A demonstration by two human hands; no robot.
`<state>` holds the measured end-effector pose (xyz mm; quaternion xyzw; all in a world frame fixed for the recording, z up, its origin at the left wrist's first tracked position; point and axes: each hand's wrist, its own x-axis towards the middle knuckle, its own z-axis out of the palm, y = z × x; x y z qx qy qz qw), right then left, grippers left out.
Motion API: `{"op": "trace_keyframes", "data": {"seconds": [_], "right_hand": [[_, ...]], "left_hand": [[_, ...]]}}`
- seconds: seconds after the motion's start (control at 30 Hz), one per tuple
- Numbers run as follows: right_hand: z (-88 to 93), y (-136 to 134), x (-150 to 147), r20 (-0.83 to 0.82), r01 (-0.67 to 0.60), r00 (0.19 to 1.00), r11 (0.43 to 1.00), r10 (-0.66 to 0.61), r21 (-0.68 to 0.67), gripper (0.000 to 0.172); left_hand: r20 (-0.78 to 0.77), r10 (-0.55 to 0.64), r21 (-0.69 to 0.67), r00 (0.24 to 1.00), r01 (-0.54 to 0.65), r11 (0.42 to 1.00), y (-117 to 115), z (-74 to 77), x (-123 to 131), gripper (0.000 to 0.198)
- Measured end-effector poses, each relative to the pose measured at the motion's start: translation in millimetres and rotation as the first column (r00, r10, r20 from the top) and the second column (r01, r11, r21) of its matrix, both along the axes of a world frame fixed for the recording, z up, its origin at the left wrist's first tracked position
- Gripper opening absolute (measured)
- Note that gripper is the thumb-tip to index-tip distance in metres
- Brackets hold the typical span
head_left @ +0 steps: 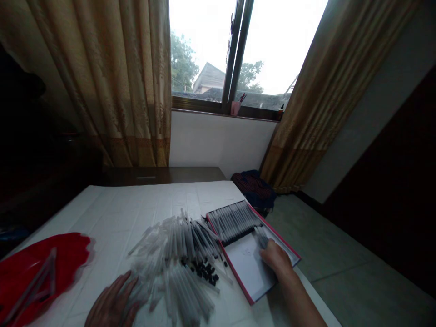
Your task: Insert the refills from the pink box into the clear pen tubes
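Note:
A loose heap of clear plastic pens point(180, 254) lies on the white-covered table point(112, 209), with small black caps point(206, 271) scattered in it. My left hand point(112, 304) rests flat on the near edge of the heap, fingers spread. To the right lies a flat red-rimmed box point(254, 277) with a neat row of pens point(235, 220) at its far end. My right hand point(275, 256) reaches into the box, its fingers closed around a few pens point(261, 236) beside that row.
A red plastic bag or tray point(37, 263) holding a few pens sits at the table's left. A dark bundle point(254, 186) lies on the floor beyond the table. Curtains point(112, 81) flank a window, and a pink cup point(235, 108) stands on the sill.

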<state>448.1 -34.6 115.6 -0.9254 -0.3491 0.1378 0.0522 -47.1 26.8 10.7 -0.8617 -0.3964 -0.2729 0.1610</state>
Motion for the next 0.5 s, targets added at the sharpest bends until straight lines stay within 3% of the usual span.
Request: {"op": "trace_keyframes", "data": {"seconds": [0.13,0.27,0.4,0.5], "right_hand": [[6.9,-3.4,-1.8,-0.092,-0.016,0.995,0.993,0.027,0.117,0.039],[17.9,-2.0,-21.8,-0.184,-0.104,0.972,0.973,0.143,0.207,0.048],[19.9,-3.8,-49.3,-0.206,-0.236,0.94,0.953,0.273,0.189,0.061],[14.4,-9.8,-64.8,-0.203,-0.303,0.923,0.943,0.326,0.138,0.058]], "left_hand": [[0.001,0.022,-0.019,1.0,-0.022,1.0,-1.1,0.3,1.6,0.053],[0.032,0.028,-0.018,0.999,-0.028,0.999,-3.6,4.8,4.9,0.054],[0.024,0.018,-0.021,1.0,-0.017,1.0,-4.8,5.2,3.2,0.052],[0.019,0.029,-0.023,0.999,-0.029,0.999,-4.8,3.7,1.8,0.051]]}}
